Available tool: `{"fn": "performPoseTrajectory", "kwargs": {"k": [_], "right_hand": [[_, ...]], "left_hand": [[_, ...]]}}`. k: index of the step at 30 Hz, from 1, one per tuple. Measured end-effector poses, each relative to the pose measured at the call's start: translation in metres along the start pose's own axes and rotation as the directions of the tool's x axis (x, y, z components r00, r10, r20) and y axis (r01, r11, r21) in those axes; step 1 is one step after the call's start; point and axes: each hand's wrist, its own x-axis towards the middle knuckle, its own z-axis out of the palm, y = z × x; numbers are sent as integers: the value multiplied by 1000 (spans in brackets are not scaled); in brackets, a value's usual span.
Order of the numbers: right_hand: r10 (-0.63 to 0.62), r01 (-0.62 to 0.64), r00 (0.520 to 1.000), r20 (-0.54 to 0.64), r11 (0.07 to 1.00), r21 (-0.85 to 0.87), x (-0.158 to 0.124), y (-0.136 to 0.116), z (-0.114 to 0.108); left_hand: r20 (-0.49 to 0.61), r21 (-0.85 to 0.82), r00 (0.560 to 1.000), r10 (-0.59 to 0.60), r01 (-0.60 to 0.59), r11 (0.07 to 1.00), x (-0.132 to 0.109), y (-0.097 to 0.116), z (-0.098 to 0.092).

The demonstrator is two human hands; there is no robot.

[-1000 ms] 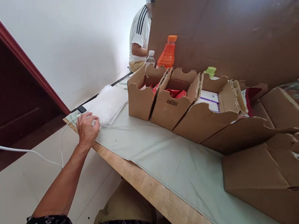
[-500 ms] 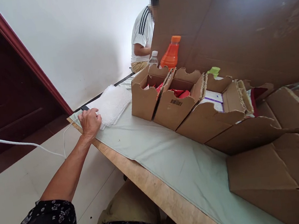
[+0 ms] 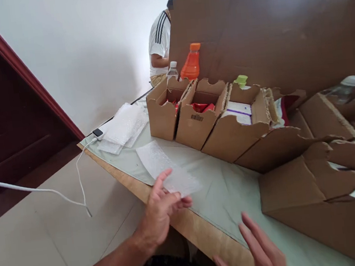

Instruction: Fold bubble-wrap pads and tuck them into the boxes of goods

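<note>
1 bubble-wrap piece point(image 3: 157, 156) is now clear of the pile point(image 3: 122, 126) and over the pale green cloth point(image 3: 219, 188), in front of the cardboard boxes point(image 3: 191, 129); 0.5 s ago the left hand point(image 3: 162, 211) was at the pile. So that piece is separated and within reach of both hands. Left: partly curled, thumb and fingers on the piece's near end, looks like a light pinch, index extended. Right hand point(image 3: 258, 252): open, fingers extended, nothing held, near the table edge, partly out of frame.
</note>
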Motion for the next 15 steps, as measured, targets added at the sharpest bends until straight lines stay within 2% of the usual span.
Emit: {"fn": "performPoseTrajectory", "kwargs": {"k": [2,4,7,8,9,10,11,13,14,15], "right_hand": [[-81,75,994,-80,995,-73,15,1,15],[-124,118,990,-64,989,-84,28,10,20],[-91,89,996,-21,991,-96,25,39,5],[-57,55,998,-16,992,-109,17,50,-6],[-14,12,1000,-18,992,-129,8,59,-17],[32,-36,999,-25,988,-150,-3,67,-30],[86,-91,996,-38,981,-173,-15,74,-44],[215,-235,970,-114,947,-217,-37,80,-69],[274,-309,946,-174,923,-230,-46,79,-80],[318,-371,918,-235,899,-233,-53,77,-89]], "left_hand": [[101,14,989,-105,104,995,-16,-20,13],[254,106,945,-206,185,977,-32,-31,16],[483,338,796,-366,216,916,-48,-32,9],[513,412,758,-404,195,890,-50,-30,5],[517,476,745,-421,159,865,-50,-27,1],[500,528,763,-409,106,843,-48,-23,-2],[471,574,804,-363,32,818,-45,-21,-4],[441,657,881,-170,-188,730,-33,-17,-6],[463,684,885,-43,-326,653,-25,-18,-5],[507,695,858,81,-463,550,-17,-20,-3]]}}
